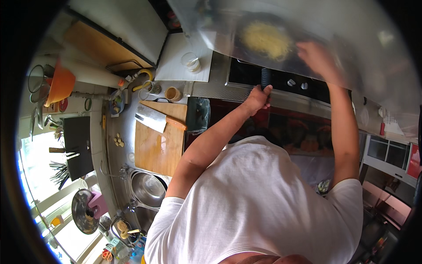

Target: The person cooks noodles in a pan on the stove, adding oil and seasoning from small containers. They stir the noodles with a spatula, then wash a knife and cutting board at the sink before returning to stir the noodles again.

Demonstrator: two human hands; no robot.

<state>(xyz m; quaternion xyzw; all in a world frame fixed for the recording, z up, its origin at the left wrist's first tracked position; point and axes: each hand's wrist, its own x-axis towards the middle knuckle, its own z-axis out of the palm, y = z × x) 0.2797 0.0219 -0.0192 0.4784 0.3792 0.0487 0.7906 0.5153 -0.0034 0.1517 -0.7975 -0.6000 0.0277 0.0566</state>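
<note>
Your cutting board (151, 154) lies on the metal counter (118, 125), taken here as the landmark; a cleaver (151, 119) with a wooden grip rests flat on it, toward its far end; a jar of brown contents (172, 93) stands just beyond it, with a white slab (171, 66) farther off bearing a clear cup (192, 65).

Beyond the board and to its right is the stove (246, 75); the pan (259, 18) is over there, holding a pale yellow mass of food (266, 40), both seen through a hazy, see-through panel (325, 20); your left hand (259, 99) is closed around the pan's black handle (266, 78); your right hand (317, 57), farther right of the board, is behind the panel near the food, fingers toward it; whether it holds anything, you cannot be told, the view being blurred.

Left of the board lie small pale cloves (118, 140); on its near side sits a round steel basin (148, 189); against its right edge hangs a dark bag (198, 115); farther left, an orange bowl (60, 83) hangs by the wall, and bright window light (44, 160) enters.
</note>
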